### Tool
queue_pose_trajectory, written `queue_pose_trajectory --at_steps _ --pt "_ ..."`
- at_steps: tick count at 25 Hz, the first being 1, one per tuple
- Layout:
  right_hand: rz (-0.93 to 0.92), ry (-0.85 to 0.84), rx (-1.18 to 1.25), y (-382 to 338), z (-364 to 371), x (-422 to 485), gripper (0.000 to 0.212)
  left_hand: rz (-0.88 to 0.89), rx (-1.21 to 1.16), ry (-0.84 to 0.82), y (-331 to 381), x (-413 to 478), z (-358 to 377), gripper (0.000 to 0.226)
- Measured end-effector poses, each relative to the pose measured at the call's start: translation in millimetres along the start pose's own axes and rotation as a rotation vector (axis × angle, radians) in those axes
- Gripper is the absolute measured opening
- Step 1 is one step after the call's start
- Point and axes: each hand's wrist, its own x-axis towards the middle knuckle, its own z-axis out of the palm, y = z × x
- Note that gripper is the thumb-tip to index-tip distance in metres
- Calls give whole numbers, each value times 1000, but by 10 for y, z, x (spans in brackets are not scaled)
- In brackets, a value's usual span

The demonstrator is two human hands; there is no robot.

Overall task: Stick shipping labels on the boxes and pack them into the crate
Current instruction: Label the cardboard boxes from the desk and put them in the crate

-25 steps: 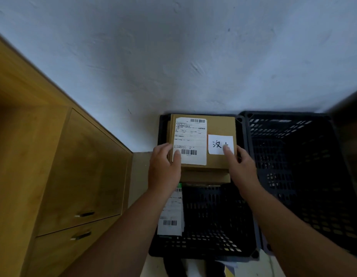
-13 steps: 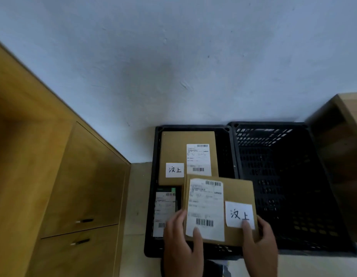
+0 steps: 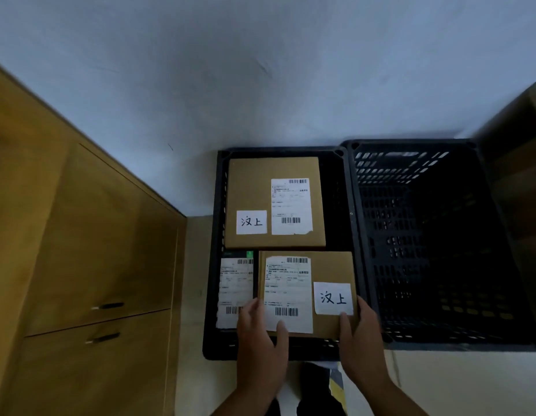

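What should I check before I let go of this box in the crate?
1. Grip: the left hand and right hand both hold the box at its near edge: ok.
2. Its shipping label is stuck on top: ok.
3. The handwritten sticker is on and faces up: ok.
4. No overlap with the far box: ok, their edges lie side by side.
5. Right side inside the crate wall: cannot tell, the edge of the box sits right at it.
6. Resting flat on what lies below: cannot tell.
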Motion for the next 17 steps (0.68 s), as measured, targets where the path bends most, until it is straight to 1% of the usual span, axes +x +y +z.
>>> queue_pose_trajectory --at_steps 3,7,9,11,13,14,15,17 --pt "16 9 75 -1 176 51 41 -10 62 -16 -47 71 146 68" --pt "39 112 195 -48 374 158 29 -19 166 -11 -49 114 343 77" --pt "65 145 221 -45 453 241 38 -36 225 14 -24 124 442 79" --pt "76 154 200 -3 531 310 55 -55 269 32 -1 103 540 80" --pt "83 174 153 44 598 348 73 -37 313 38 18 76 634 83" --pt "82 191 146 65 619 355 78 -27 337 44 25 70 669 84" --pt "75 206 154 80 632 356 80 -27 354 57 27 77 690 86" --pt "67 221 191 126 639 349 75 -54 334 94 0 113 715 88"
